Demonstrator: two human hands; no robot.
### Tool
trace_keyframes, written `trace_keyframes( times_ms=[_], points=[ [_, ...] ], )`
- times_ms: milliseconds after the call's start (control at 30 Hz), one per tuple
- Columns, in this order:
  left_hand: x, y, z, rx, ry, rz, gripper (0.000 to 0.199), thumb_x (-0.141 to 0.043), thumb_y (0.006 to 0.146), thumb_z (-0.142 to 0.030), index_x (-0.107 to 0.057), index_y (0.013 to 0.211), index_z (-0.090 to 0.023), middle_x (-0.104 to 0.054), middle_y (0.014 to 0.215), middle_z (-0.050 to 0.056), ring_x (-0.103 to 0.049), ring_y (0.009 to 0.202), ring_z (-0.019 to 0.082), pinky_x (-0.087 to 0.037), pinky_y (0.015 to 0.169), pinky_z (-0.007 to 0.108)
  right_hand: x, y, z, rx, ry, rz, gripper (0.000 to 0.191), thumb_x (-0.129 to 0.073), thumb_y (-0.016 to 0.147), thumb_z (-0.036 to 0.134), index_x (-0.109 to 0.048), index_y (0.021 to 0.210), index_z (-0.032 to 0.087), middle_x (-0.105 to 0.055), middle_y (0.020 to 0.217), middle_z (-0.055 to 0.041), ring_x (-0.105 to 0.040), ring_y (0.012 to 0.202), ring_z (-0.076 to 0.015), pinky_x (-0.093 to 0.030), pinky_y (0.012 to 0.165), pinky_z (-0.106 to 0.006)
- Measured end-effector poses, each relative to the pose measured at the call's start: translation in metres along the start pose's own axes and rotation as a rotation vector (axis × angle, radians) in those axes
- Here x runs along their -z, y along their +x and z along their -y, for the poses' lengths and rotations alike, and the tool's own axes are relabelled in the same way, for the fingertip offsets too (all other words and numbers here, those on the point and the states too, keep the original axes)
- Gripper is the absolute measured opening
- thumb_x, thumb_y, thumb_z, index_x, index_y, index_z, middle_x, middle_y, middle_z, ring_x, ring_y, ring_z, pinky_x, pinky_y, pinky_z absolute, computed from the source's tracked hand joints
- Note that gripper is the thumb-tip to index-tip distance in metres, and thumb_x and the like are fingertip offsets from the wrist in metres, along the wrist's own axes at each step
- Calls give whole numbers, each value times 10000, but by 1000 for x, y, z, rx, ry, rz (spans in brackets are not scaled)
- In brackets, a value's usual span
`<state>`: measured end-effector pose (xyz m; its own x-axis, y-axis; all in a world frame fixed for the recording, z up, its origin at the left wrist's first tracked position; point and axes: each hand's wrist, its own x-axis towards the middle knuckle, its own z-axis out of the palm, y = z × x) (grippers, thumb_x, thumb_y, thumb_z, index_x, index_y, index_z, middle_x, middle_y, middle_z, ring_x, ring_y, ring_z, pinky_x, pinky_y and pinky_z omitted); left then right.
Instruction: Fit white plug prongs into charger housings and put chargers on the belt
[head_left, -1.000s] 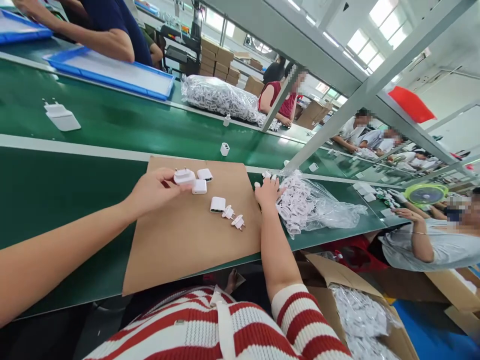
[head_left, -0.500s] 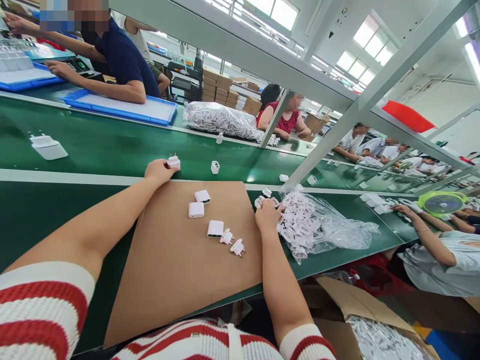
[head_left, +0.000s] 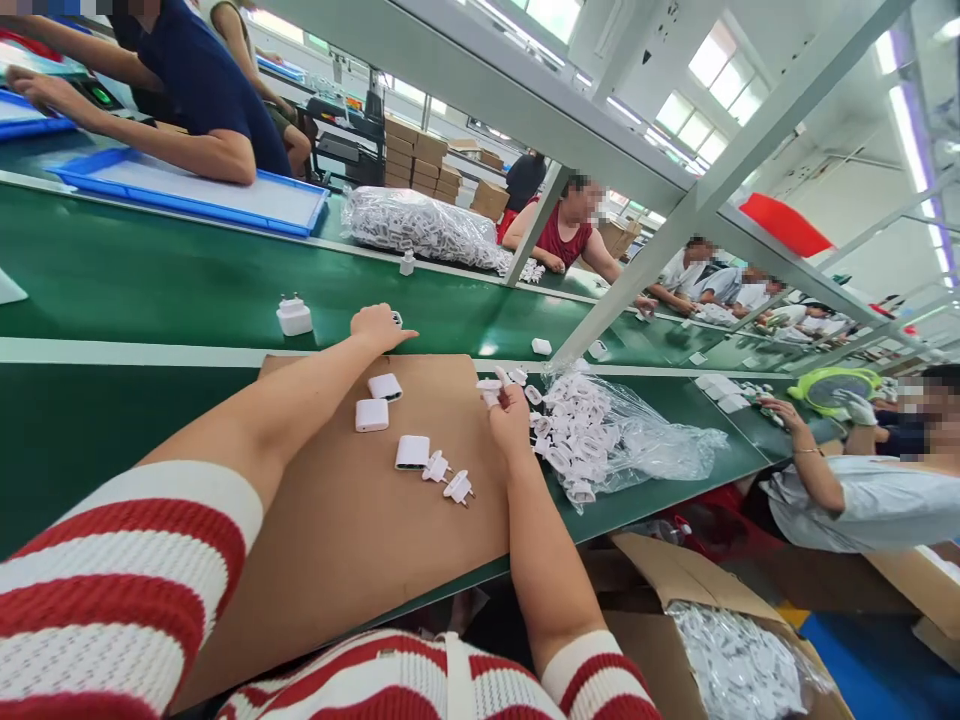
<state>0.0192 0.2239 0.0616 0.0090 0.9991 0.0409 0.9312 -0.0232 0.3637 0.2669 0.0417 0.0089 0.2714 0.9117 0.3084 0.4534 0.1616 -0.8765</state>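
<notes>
My left hand (head_left: 379, 328) reaches past the brown cardboard sheet (head_left: 352, 540) onto the green belt, fingers curled on a small white shell (head_left: 395, 318) that peeks out at the knuckles. An assembled white charger (head_left: 294, 316) stands on the belt just left of that hand. My right hand (head_left: 510, 415) pinches a white plug piece (head_left: 489, 388) beside the clear bag of plug pieces (head_left: 600, 430). On the cardboard lie three white shells (head_left: 385, 386) (head_left: 372, 414) (head_left: 413, 452) and two loose plug pieces (head_left: 436, 467) (head_left: 458, 487).
A slanted metal post (head_left: 637, 270) rises behind the bag. Across the belt are a blue tray (head_left: 187, 190), a full bag of white parts (head_left: 420, 225) and a co-worker's arm (head_left: 150, 140). More people sit at right. An open carton (head_left: 720, 650) stands at lower right.
My left hand let go of the assembled charger on the belt and moved right onto the small shell. My right hand lifted a plug piece from the bag's mouth.
</notes>
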Motion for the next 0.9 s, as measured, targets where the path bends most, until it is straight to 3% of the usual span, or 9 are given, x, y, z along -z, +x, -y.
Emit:
trace_keyframes(
  times_ms=[100,200,267,400,500,567,667,800,900],
  points=[
    [5,-3,-8,5,-30,25,465,-680,823,-311,-687,1225,-78,-694,1234,238,-660,1119,401,-515,905,420,-7,-2,4,-90,383,50,556,-697,785,393,-550,1282,193,-723,1038,-64,-701,846,-181,-569,816,-351],
    [18,-31,0,-140,-89,-1,520,-622,847,-243,-651,1356,-141,-677,1342,138,-643,1198,328,-501,984,357,-8,-4,12,-109,505,72,543,-788,713,435,-587,1164,210,-735,1024,-64,-698,850,-177,-567,758,-314],
    [27,-68,12,-273,-175,-22,550,-608,880,-308,-623,1414,-177,-666,1373,91,-647,1186,296,-501,1003,335,-6,-8,20,-102,505,124,467,-779,727,429,-647,1117,208,-743,1015,-63,-687,873,-176,-560,744,-298],
    [37,-174,42,-525,-285,12,543,-580,938,-477,-622,1420,-230,-676,1342,85,-661,1135,297,-512,993,374,-5,-23,36,-64,497,197,418,-754,760,412,-700,1127,219,-744,977,-40,-681,864,-162,-571,822,-326],
    [32,-244,57,-703,-277,65,456,-510,1005,-402,-615,1412,-225,-693,1300,108,-645,1164,293,-477,1039,405,-9,-38,45,-63,482,225,405,-804,732,395,-703,1085,222,-741,968,-33,-690,877,-167,-577,889,-356],
    [24,-273,62,-741,-261,106,411,-470,1029,-340,-629,1388,-218,-709,1253,121,-653,1132,290,-475,1028,419,-13,-49,50,-57,437,286,338,-810,741,392,-720,1018,220,-747,990,-41,-694,891,-175,-580,904,-369],
    [9,-290,67,-718,-281,128,428,-498,1024,-335,-602,1421,-214,-711,1212,130,-657,1098,292,-476,1012,423,-19,-64,59,-20,323,368,283,-760,800,390,-731,1030,229,-746,1000,-39,-690,893,-181,-588,886,-372],
    [-5,-289,74,-613,-464,136,686,-737,881,-503,-542,1456,-183,-658,1286,143,-629,1160,298,-481,1017,387,-20,-85,83,165,118,439,267,-632,909,316,-698,1153,230,-720,1033,-44,-680,952,-193,-578,892,-369],
    [-10,-285,76,-583,-583,179,405,-707,900,-518,-706,1118,-177,-685,1102,101,-645,1019,256,-504,908,345,-18,-100,100,424,-101,551,280,-556,919,181,-692,1160,223,-702,1070,-63,-648,1024,-204,-544,930,-362]
  ],
)
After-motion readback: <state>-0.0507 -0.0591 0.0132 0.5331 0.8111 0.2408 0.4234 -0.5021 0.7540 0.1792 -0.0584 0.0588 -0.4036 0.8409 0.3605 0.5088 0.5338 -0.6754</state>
